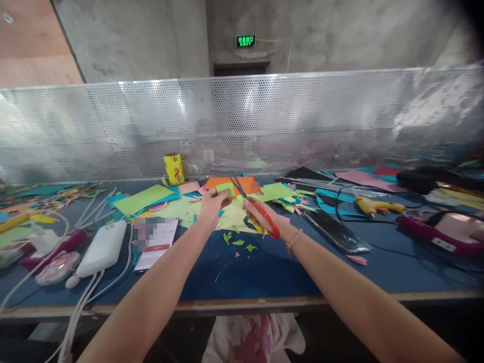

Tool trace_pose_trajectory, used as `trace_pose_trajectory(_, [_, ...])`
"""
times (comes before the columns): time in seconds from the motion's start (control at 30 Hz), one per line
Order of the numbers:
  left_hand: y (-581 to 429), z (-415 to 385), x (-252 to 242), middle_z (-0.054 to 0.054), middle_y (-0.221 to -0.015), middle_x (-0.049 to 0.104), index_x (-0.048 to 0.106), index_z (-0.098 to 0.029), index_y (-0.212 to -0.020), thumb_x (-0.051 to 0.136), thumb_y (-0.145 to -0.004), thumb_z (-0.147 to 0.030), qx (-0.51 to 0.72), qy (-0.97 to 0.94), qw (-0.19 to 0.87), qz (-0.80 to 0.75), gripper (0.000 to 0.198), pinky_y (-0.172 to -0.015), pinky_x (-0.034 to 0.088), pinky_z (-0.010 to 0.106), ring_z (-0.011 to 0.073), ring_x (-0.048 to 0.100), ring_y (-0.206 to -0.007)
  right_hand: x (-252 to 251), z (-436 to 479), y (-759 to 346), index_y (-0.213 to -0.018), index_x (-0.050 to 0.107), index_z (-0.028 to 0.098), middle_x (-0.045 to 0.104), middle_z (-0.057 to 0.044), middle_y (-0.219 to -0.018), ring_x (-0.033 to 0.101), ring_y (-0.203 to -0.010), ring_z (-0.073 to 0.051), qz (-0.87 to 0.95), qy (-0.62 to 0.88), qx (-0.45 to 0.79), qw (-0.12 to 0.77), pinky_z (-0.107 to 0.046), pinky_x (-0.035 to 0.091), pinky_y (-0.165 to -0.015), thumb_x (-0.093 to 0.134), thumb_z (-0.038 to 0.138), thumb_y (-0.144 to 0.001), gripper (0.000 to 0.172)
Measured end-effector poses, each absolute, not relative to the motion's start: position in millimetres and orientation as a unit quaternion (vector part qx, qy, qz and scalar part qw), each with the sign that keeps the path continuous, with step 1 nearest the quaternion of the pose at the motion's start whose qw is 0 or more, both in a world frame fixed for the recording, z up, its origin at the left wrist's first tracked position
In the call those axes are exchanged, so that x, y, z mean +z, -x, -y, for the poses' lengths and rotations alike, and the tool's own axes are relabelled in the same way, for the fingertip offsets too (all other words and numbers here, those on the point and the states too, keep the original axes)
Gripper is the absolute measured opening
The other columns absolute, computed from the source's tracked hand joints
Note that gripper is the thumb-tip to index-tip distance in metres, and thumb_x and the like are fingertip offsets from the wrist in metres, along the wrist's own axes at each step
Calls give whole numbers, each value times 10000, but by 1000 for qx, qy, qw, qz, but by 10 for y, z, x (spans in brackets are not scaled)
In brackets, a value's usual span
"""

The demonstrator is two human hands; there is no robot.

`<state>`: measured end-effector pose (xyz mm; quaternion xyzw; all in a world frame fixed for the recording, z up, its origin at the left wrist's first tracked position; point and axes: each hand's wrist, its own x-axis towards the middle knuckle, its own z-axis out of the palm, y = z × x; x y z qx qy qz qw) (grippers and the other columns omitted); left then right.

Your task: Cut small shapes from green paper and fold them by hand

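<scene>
My left hand (213,205) pinches a small piece of light green paper (226,188) above the middle of the table. In my right hand (260,214) is a pair of scissors (269,222) with red handles. Its dark blades point up and to the left, slightly apart, close to the green piece's right side. Whether they touch the paper I cannot tell. Behind both hands lies an orange sheet (247,184), and pale yellow-green paper spreads beneath them. Small green cut-outs (238,242) lie on the blue table top in front of my hands.
To the left are a lit phone (157,247), a white power bank (103,248) with cables and a yellow packet (174,169). A dark phone (336,231), a yellow glue gun (379,205) and a purple case (442,237) lie right. A perforated metal screen (242,116) closes off the back.
</scene>
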<state>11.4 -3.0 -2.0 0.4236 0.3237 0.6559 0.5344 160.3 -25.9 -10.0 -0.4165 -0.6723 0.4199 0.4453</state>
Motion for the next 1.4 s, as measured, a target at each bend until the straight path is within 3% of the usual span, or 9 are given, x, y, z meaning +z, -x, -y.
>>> trace_pose_trajectory(0.27, [-163,117,47,9,-621,618,620,-129,-793,725,-517,-280,675,-416,525,-309,331,-581,444,220,84,561,-540,-78,388,-1498,-800,438,179,404,57,-514,358,-370,-49,690,398,442,413,-171,300,-348,447,475,-790,296])
trace_pose_trajectory(0.6, [-195,130,45,27,-664,632,607,-119,-745,696,-541,-223,664,-417,537,-312,246,-575,450,223,85,564,-540,-104,375,-1477,-728,412,185,401,57,-503,343,-341,-48,683,403,438,424,-182,302,-336,362,578,-785,400])
trace_pose_trajectory(0.87, [-236,196,96,19,-653,619,592,-119,-729,684,-565,-182,660,-385,568,-306,198,-653,465,251,88,573,-569,-139,408,-1435,-705,404,192,431,48,-517,373,-363,-57,675,358,462,450,-196,327,-363,341,587,-791,409])
trace_pose_trajectory(1.4, [-246,184,77,19,-647,626,590,-120,-719,689,-557,-176,668,-379,567,-297,198,-654,466,241,89,585,-573,-76,457,-1396,-686,423,193,405,51,-473,338,-337,-54,635,359,504,463,-188,296,-325,375,579,-782,401])
